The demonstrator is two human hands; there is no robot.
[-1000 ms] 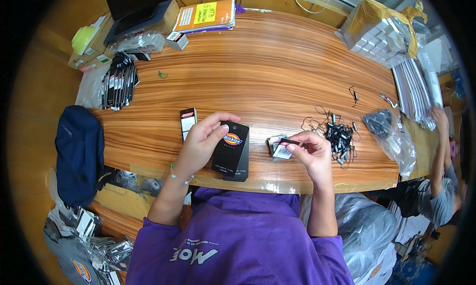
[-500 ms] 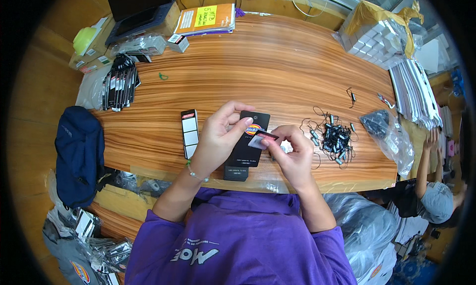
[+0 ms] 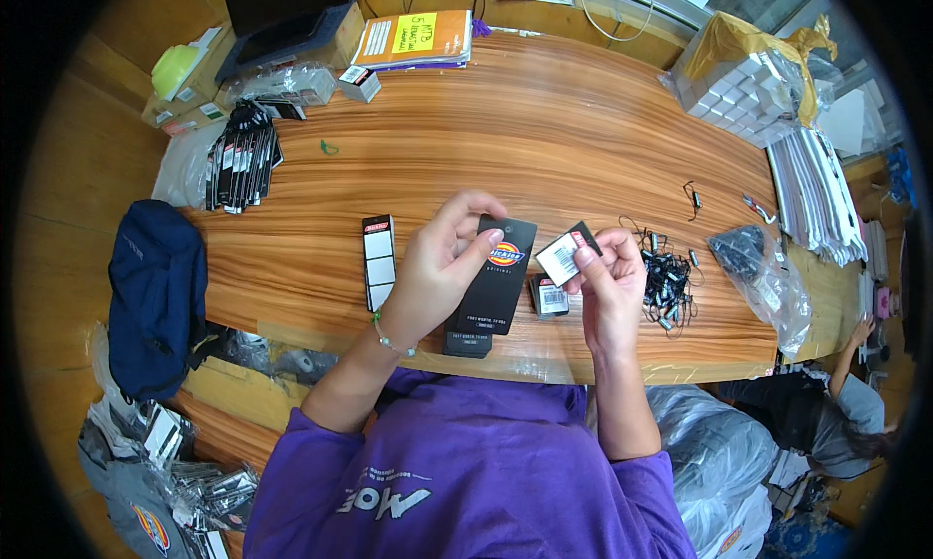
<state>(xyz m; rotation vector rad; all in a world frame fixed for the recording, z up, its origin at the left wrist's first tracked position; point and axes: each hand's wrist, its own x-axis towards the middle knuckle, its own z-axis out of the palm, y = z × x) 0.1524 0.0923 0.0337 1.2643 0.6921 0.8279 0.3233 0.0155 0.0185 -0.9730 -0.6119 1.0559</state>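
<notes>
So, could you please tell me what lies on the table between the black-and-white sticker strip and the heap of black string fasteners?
In the head view, a small barcode tag lies flat between the strip and the fasteners.

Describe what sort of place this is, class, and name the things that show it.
Probably a garment tagging or packing workroom: a black hang tag in the left hand, a pile of black tag strings, and stacked tags on the wooden table.
</notes>
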